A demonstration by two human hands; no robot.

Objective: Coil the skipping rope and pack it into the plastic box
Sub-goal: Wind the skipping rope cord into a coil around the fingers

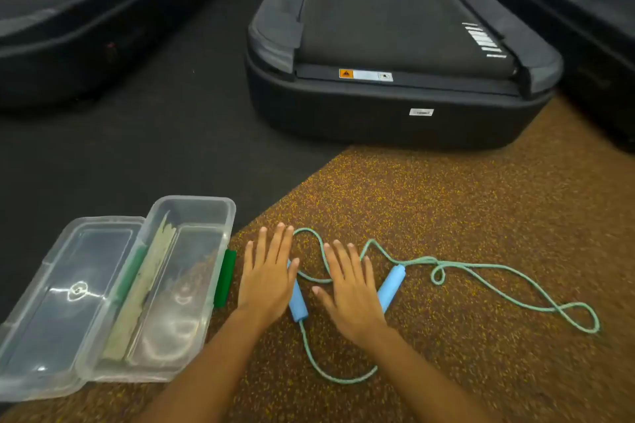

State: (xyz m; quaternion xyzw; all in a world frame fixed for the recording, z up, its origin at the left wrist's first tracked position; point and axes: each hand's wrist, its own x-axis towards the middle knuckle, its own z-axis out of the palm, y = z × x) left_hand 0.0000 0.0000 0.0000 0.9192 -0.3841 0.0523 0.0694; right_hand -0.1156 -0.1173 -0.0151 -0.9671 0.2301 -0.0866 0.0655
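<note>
- Presently the skipping rope point(481, 276) lies uncoiled on the speckled brown floor mat point(481, 216), near the middle of the scene; its teal cord wanders in loose loops.
- One cord loop sits far of the hands, between them; a small loop lies just right of the right handle; a larger loop ends the run at far right; another loop curves near, below the left handle.
- Left blue handle point(296, 302) lies between the two hands, partly under the edge of the left hand.
- Right blue handle point(391, 285) lies tilted, just right of the right hand, its near end hidden behind that hand.
- Left hand point(268, 278): flat, palm down, fingers spread apart, gripping nothing; thumb side touches or overlaps the left handle.
- Right hand point(350, 295): flat, palm down, fingers spread, gripping nothing; whether it presses on the cord beneath cannot be told.
- Plastic box point(192, 216), clear, stands open to the left of the hands, partly on the mat; a green latch point(225, 278) on its right side is just beside the left hand.
- Clear lid point(68, 285) lies flipped open to the left of the box, touching it.
- Box holds no rope; a pale strip lies along its left inner wall.
- Treadmill point(395, 45), dark, stands far of the mat on black flooring; other dark machines at far left and far right.
</note>
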